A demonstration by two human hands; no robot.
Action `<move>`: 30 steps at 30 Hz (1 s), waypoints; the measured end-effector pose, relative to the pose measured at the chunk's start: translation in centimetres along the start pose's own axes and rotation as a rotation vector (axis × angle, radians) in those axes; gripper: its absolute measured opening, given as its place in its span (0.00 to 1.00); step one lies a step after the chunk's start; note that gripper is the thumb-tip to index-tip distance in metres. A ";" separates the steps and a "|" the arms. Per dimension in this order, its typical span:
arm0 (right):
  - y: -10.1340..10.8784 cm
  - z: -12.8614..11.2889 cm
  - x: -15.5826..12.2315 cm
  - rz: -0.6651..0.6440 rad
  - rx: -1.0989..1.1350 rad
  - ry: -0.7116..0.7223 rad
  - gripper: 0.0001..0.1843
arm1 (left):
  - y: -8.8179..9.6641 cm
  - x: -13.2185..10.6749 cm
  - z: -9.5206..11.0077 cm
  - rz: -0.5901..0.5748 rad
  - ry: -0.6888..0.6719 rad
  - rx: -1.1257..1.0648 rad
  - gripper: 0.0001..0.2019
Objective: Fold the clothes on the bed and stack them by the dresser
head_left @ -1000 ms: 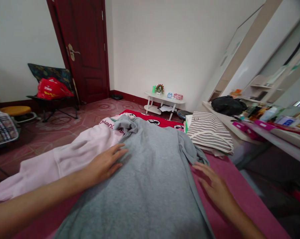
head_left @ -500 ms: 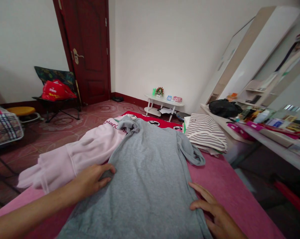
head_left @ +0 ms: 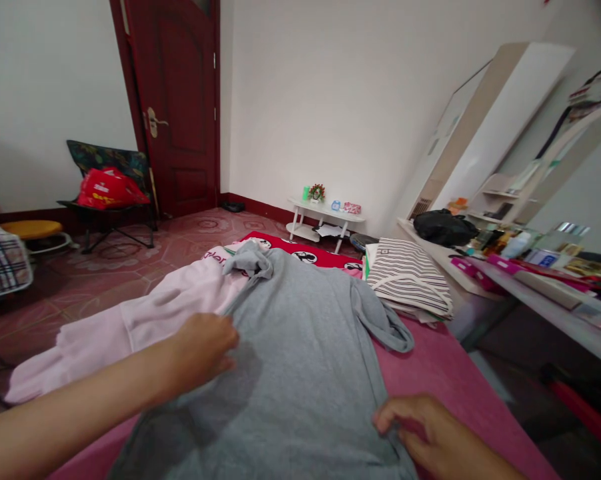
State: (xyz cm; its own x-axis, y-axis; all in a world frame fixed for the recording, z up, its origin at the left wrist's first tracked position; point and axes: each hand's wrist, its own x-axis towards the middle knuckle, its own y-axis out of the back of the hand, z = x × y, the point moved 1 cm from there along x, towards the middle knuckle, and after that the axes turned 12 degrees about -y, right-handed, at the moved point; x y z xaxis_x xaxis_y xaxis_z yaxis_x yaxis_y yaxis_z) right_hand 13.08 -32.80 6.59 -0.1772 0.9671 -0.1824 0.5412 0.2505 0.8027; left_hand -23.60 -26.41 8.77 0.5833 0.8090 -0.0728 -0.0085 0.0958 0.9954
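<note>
A grey long garment (head_left: 300, 347) with sleeves, like a T-shirt or dress, lies spread on the pink bed cover (head_left: 430, 373). Over its left side hangs my left hand (head_left: 205, 347), blurred, with bent fingers and thumb apart and no cloth seen in them; its shadow falls on the fabric. My right hand (head_left: 425, 427) is at the garment's right edge, index finger and thumb closed on the cloth. The right sleeve (head_left: 385, 327) lies outward, while the left sleeve (head_left: 250, 260) is bunched. Beside it on the left rests a pink sweatshirt (head_left: 145, 313) with lettering.
Folded striped clothing (head_left: 408, 277) is stacked at the bed's right edge, near a dressing table (head_left: 480, 280) crowded with bottles and a black bag (head_left: 443, 228). Beyond the bed stand a small white table (head_left: 325, 208) and a folding chair (head_left: 110, 160) with a red bag (head_left: 110, 190).
My left hand has lifted off the garment's left edge. My right hand has curled its fingers onto the right edge, having lain stretched there before. The view has tilted slightly upward.
</note>
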 end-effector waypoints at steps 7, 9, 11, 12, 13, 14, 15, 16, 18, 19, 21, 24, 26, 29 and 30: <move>2.3 2.1 12.8 0.604 -0.242 -0.033 0.17 | -2.7 14.2 4.1 0.314 -0.144 -0.193 0.24; 2.7 4.7 15.2 0.729 -0.324 -0.182 0.22 | -5.5 16.7 3.5 0.343 -0.085 -0.193 0.27; 2.7 6.9 16.5 0.737 -0.330 -0.347 0.26 | -8.0 18.0 2.7 0.356 -0.058 -0.158 0.28; 2.6 7.8 16.9 0.709 -0.326 -0.410 0.27 | -9.0 18.4 2.4 0.367 -0.055 -0.137 0.28; 2.5 8.4 17.1 0.672 -0.325 -0.450 0.27 | -9.7 18.6 2.2 0.377 -0.056 -0.116 0.28; 2.4 8.8 17.1 0.633 -0.325 -0.468 0.26 | -10.2 18.7 2.0 0.384 -0.059 -0.101 0.28; 2.4 9.0 17.0 0.606 -0.328 -0.467 0.24 | -10.4 18.7 1.9 0.385 -0.060 -0.095 0.28; 2.5 9.0 16.8 0.605 -0.333 -0.458 0.22 | -10.5 18.7 1.9 0.385 -0.060 -0.092 0.28; 3.1 8.8 16.0 0.686 -0.365 -0.440 0.20 | -10.4 18.6 2.0 0.389 -0.058 -0.090 0.28; 3.7 8.6 15.5 0.744 -0.408 -0.434 0.20 | -10.4 18.7 2.0 0.395 -0.057 -0.089 0.28; 4.8 7.8 14.6 0.826 -0.576 -0.400 0.20 | -10.3 18.7 2.1 0.409 -0.055 -0.085 0.28; 6.0 5.7 14.7 0.858 -0.787 -0.268 0.21 | -10.5 18.9 2.2 0.420 -0.053 -0.082 0.28; 6.0 3.8 16.2 0.876 -0.733 -0.125 0.20 | -10.6 19.0 2.2 0.416 -0.051 -0.085 0.28; 5.3 1.5 20.7 0.792 -0.433 0.007 0.18 | -10.4 18.9 2.3 0.400 -0.052 -0.096 0.28; 5.0 1.2 22.6 0.746 -0.321 -0.026 0.18 | -10.3 18.9 2.3 0.396 -0.053 -0.101 0.28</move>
State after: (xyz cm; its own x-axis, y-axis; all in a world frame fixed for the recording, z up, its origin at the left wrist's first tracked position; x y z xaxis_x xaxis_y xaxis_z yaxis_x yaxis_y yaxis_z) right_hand 12.77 -9.61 5.82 0.1587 0.8764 0.4548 0.2466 -0.4812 0.8412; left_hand -10.61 -13.44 -2.74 0.5599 0.7640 0.3206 -0.3192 -0.1582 0.9344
